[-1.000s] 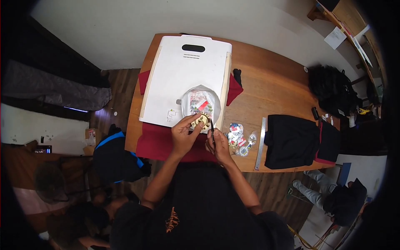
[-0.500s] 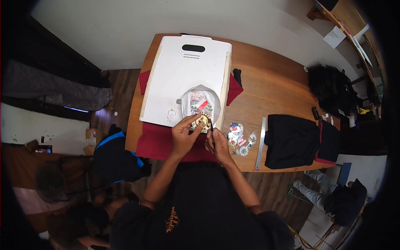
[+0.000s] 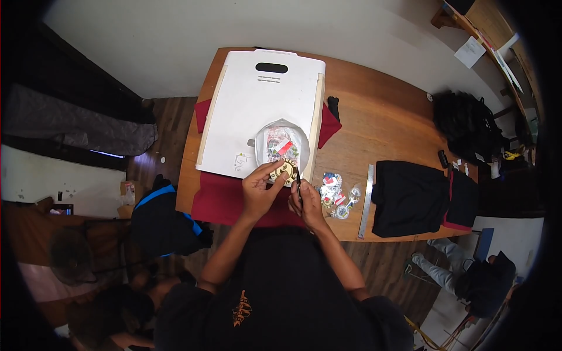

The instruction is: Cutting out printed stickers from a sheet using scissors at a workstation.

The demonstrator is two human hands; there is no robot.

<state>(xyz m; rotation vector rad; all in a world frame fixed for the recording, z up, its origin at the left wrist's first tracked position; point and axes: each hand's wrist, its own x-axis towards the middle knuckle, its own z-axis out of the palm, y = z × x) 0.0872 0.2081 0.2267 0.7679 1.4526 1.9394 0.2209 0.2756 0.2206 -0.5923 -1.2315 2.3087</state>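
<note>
My left hand (image 3: 259, 192) pinches a round cream-and-black emblem piece (image 3: 284, 171) by its left side, thumb across its face. In my closed right hand (image 3: 308, 202) is a slim black tool (image 3: 298, 182), upright against the emblem's right edge. Its exact kind is too small to tell. Both hands are over the near edge of a white panel (image 3: 234, 117) with an oblong handle slot. Just beyond the emblem, a round whitish dish or recess (image 3: 303, 133) contains printed scraps, one red and white. Dark red cloth (image 3: 216, 196) lies under the panel.
To the right on the wooden table (image 3: 374, 117) lie several round stickers or badges (image 3: 331, 186), a metal ruler (image 3: 366, 202) and folded black clothing (image 3: 407, 199). A black backpack (image 3: 465, 120) sits farther right. One person (image 3: 486, 284) is at lower right; others are at lower left.
The emblem has turned slightly between my fingers, with the black tool still at its right edge. At lower left, another person has shifted a little.
</note>
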